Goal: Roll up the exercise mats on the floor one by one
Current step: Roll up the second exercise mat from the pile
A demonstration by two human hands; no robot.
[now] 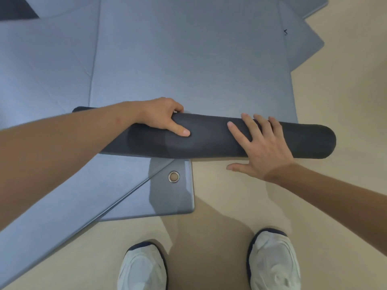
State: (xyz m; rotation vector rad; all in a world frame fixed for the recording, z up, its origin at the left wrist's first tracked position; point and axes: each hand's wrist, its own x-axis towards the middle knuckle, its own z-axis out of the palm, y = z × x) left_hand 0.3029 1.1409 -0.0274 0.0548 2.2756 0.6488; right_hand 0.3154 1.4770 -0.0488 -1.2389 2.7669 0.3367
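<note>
rolled mat [209,141] is showing plain dark charcoal grey | flat mats [188,59] are showing slate blue, faint fine weave | eyelet [174,176] is showing silver | floor [339,84] is showing plain beige | shoes [274,260] are showing white, navy edging

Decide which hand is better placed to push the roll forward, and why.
Probably the right hand: its straight fingers lie flat on the roll. The left hand curls round it and must let go first.

Lit brightly and softly from above; throws pale, broad shadows on the floor [217,222]; bows at the edges; blurs slightly.
</note>
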